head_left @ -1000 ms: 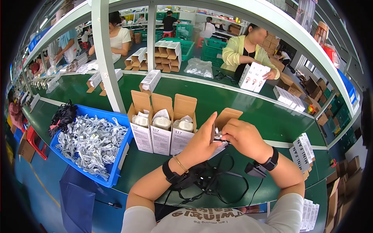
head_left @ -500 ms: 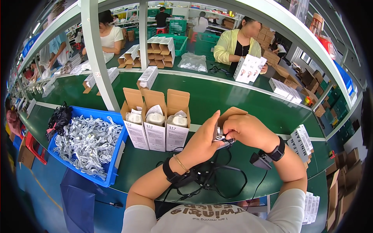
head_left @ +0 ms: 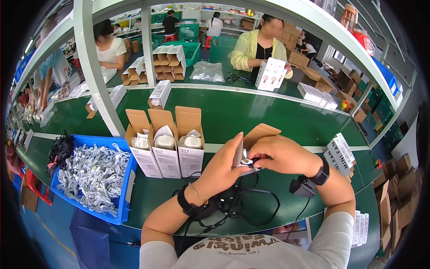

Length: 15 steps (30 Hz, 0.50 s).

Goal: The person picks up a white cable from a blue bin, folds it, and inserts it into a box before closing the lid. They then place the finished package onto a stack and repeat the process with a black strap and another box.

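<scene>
My left hand (head_left: 221, 167) is closed round the side of a small carton, its thumb near the opening. The carton's brown flap (head_left: 262, 131) stands up behind my fingers, and most of its body is hidden. Something white or clear (head_left: 245, 158) shows at the mouth, too small to name. My right hand (head_left: 280, 155) is curled at that opening, thumb and fingers pinched together; what lies between them I cannot make out. To the left stand three open white cartons (head_left: 168, 163), each with a white wrapped item (head_left: 165, 141) inside. Black cables (head_left: 257, 193) lie beneath my hands.
A blue bin (head_left: 126, 190) of coiled white cables (head_left: 92, 177) sits at the left, with black cords (head_left: 59, 154) by its corner. Closed cartons (head_left: 340, 154) lie at the right. White posts (head_left: 96, 67) rise behind the green table (head_left: 215, 107). Across it a co-worker (head_left: 257, 49) holds a white box (head_left: 271, 74).
The view has swung a little, so the table and bin sit further left. My right fingers have shifted slightly at the carton's mouth; my left hand keeps its hold.
</scene>
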Tool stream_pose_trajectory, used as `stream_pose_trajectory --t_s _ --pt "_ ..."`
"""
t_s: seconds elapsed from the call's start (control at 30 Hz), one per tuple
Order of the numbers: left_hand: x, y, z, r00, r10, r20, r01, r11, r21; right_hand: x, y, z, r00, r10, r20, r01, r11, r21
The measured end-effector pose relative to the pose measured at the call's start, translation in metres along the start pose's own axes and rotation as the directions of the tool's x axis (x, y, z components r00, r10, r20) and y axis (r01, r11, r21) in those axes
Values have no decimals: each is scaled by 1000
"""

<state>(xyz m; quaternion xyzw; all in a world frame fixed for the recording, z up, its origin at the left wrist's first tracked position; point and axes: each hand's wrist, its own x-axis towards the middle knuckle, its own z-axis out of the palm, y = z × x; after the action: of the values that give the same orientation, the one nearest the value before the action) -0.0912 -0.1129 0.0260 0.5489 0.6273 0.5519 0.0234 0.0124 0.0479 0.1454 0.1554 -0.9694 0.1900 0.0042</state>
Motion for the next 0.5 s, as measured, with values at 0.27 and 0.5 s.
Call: stream_pose_trajectory --t_s 0.27,0.5 --pt "-2 -12 14 995 -100 -18 99 993 -64 3 14 2 992 112 52 -115 992 58" --pt "0 -11 8 995 -90 41 94 990 -108 19 23 -1 991 90 96 -95 994 47"
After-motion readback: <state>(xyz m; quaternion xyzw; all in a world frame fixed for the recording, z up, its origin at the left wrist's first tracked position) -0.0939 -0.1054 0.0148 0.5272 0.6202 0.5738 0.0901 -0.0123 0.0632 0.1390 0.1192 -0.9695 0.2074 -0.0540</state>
